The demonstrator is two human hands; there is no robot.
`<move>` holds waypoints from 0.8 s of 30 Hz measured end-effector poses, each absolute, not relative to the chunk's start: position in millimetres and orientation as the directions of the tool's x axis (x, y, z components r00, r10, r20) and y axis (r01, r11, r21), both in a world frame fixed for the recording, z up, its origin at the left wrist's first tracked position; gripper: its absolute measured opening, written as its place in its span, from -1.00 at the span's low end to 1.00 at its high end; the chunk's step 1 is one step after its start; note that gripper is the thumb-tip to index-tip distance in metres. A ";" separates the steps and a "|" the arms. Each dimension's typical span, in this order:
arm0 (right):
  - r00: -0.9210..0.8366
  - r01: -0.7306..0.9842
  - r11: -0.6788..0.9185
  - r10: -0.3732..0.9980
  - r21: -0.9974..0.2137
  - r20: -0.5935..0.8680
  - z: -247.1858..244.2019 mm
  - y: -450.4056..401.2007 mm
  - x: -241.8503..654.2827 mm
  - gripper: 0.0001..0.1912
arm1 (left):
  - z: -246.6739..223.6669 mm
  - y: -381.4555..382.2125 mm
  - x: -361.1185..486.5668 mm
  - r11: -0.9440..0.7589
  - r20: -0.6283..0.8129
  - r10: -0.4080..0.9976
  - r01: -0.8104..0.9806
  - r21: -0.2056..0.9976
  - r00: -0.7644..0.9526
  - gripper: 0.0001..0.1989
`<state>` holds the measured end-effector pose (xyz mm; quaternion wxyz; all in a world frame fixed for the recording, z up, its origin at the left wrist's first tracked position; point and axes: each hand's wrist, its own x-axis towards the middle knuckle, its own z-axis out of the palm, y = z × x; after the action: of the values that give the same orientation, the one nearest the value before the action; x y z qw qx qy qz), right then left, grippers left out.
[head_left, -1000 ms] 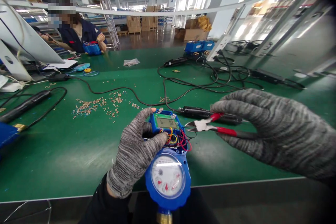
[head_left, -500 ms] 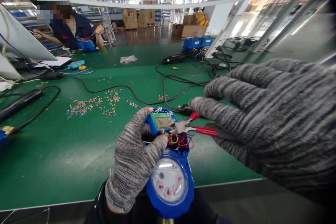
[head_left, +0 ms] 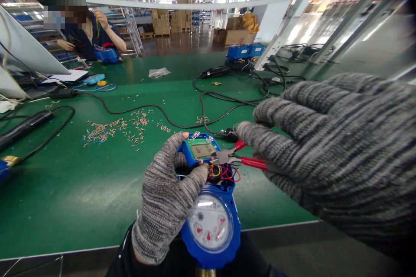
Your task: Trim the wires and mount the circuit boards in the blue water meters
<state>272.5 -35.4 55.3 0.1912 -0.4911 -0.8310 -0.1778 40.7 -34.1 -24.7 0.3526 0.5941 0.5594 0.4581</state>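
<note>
My left hand [head_left: 172, 194], in a grey knitted glove, holds a small blue display module [head_left: 200, 149] with a green board and a lit screen, tilted up. Below it, the blue meter [head_left: 210, 227] with a round white dial lies at the table's front edge. Red, yellow and black wires [head_left: 224, 173] run between module and meter. My right hand [head_left: 312, 147], also gloved, is closed around red-handled pliers [head_left: 251, 162]. Their jaws touch or nearly touch the module's lower right edge; the exact contact is too small to tell.
Many small screws [head_left: 100, 132] lie scattered on the green table [head_left: 97, 203]. Black cables [head_left: 159, 110] cross it. A black tool [head_left: 26, 130] lies at left. Blue meters [head_left: 243, 53] stand at the back right. Across the table, a person [head_left: 87, 30] handles another blue meter [head_left: 107, 55].
The person across the table has raised one hand with wires. The pliers have shifted very slightly at the module's edge; my left hand is almost unmoved.
</note>
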 end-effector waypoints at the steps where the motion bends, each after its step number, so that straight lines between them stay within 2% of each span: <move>1: -0.536 0.840 0.507 0.725 0.192 0.433 56.4 -36.9 269.4 -0.39 | -24.7 -34.2 40.7 -0.127 0.153 0.987 0.345 0.930 -0.048 -0.37; 2: -0.546 0.833 0.521 0.726 0.184 0.418 57.7 -39.4 266.0 -0.42 | -24.7 -34.4 40.9 -0.131 0.158 0.986 0.348 0.928 -0.048 -0.37; 5: -0.363 0.918 0.397 0.842 -0.003 0.399 64.7 -50.2 254.4 -0.61 | -25.8 -34.6 41.9 -0.163 0.193 0.980 0.344 0.925 -0.054 -0.39; 6: -0.381 0.922 0.381 0.856 0.072 0.348 67.9 -53.6 250.6 -0.61 | -26.5 -34.5 42.2 -0.173 0.205 0.977 0.342 0.924 -0.058 -0.40; 9: -0.596 0.750 0.438 0.773 0.496 0.218 76.4 -59.0 241.4 -0.55 | -29.5 -34.3 42.7 -0.175 0.210 0.975 0.328 0.928 -0.074 -0.41; 10: -0.623 0.719 0.433 0.749 0.543 0.226 77.9 -58.9 239.3 -0.56 | -30.3 -34.1 42.8 -0.168 0.203 0.976 0.322 0.932 -0.078 -0.40; 20: -0.660 0.719 0.424 0.664 0.551 0.351 64.4 -50.3 234.7 -0.73 | -26.1 -34.5 47.2 -0.113 0.138 0.984 0.200 0.973 -0.112 -0.45; 24: -0.658 0.718 0.405 0.660 0.567 0.362 61.3 -49.0 235.7 -0.74 | -29.2 -32.8 45.4 -0.118 0.148 0.984 0.249 0.961 -0.103 -0.43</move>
<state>235.7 -49.0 61.3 0.0400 -0.4115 -0.8372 -0.3581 45.4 -32.8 -29.2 0.3694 0.5586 0.5517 0.4971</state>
